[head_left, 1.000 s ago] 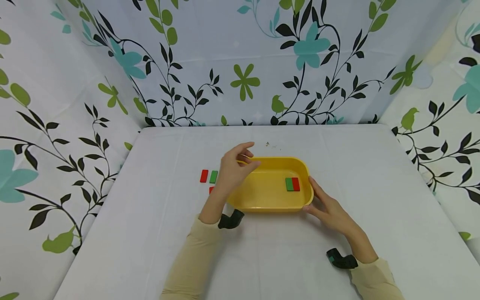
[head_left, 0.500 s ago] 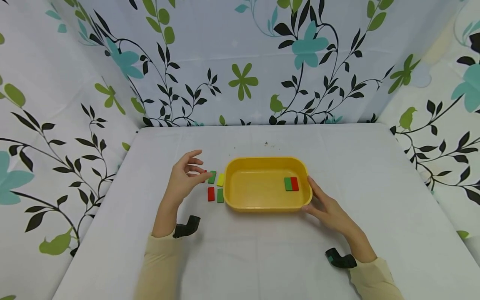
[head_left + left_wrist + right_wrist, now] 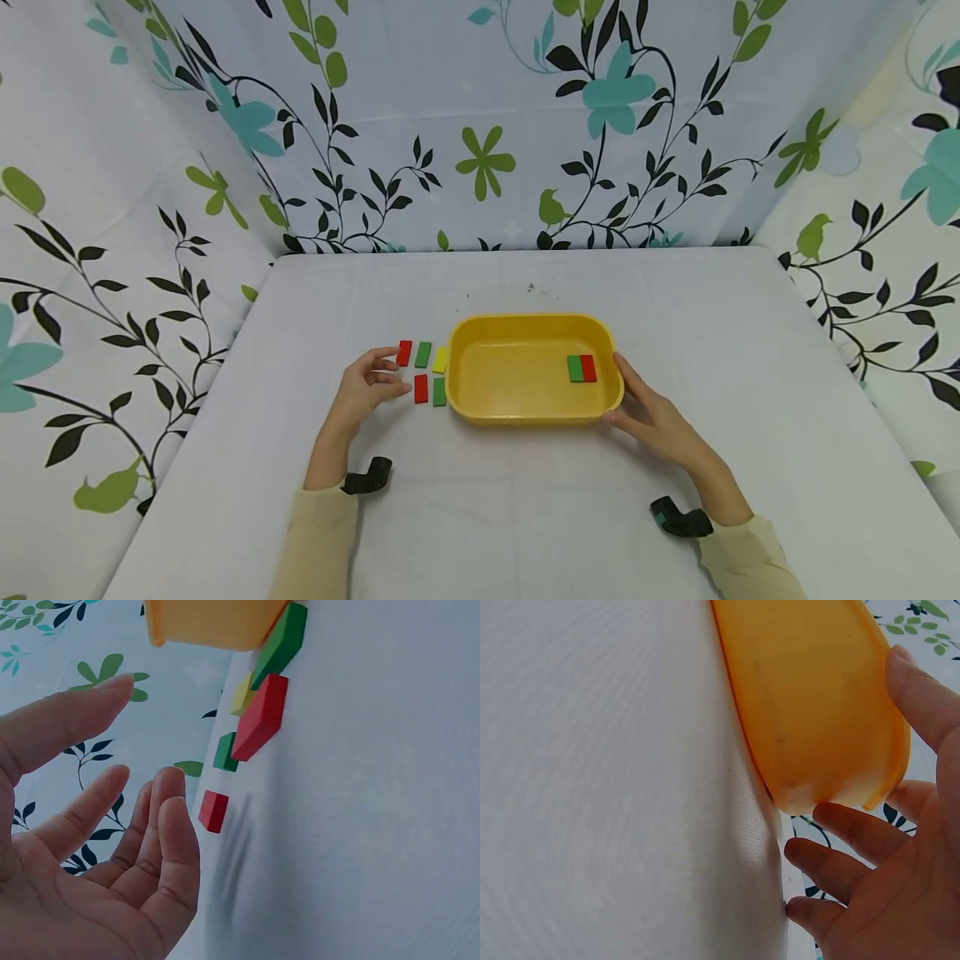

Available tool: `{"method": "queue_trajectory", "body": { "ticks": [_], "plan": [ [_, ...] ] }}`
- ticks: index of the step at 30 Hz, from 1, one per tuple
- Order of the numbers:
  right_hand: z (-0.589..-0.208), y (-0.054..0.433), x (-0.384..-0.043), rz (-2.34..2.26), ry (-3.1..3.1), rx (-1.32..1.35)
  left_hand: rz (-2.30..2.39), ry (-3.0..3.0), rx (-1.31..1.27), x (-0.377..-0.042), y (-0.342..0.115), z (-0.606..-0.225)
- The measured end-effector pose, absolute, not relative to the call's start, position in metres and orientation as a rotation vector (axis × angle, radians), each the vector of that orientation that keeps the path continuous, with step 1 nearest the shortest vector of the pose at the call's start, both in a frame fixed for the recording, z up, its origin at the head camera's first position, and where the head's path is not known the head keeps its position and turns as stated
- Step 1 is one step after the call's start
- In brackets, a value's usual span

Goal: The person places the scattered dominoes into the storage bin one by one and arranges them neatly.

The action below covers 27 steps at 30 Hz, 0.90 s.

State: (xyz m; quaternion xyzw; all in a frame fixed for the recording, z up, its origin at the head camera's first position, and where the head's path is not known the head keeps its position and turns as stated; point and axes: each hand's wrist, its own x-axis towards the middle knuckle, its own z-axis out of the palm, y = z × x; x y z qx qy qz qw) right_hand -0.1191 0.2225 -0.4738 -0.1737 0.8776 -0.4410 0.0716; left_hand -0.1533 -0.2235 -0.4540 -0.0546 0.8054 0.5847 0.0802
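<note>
My left hand [image 3: 363, 390] hovers at the left end of a small group of flat blocks, thumb and fingers apart with nothing between them. Nearest its fingertips are a red block [image 3: 404, 353] and another red block [image 3: 422, 388]. Beside these lie a green block [image 3: 423, 354], a second green block [image 3: 439, 392] and a yellow block [image 3: 440, 360]. With loosely spread fingers, my right hand [image 3: 662, 423] touches the right end of a yellow tray [image 3: 517, 414]; its thumb [image 3: 922, 697] lies along the rim in the right wrist view.
Inside the tray, toward its right end, a green block [image 3: 575, 368] and a red block [image 3: 588, 368] lie side by side. A white cloth covers the table [image 3: 517, 500]. Patterned curtains [image 3: 420, 100] surround its back and sides. Small specks [image 3: 532, 288] lie behind the tray.
My left hand has moved from over the tray's left end to the left of the blocks, then lower toward them, uncovering the blocks. My right hand stays at the tray.
</note>
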Motion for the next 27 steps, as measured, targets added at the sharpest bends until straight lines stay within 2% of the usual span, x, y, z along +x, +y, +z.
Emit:
{"method": "queue_trajectory", "body": {
  "ticks": [27],
  "plan": [
    [-0.476, 0.222, -0.119, -1.320, 2.648, -0.524, 1.268, 2.722, -0.147, -0.156, -0.204, -0.481]
  ]
}}
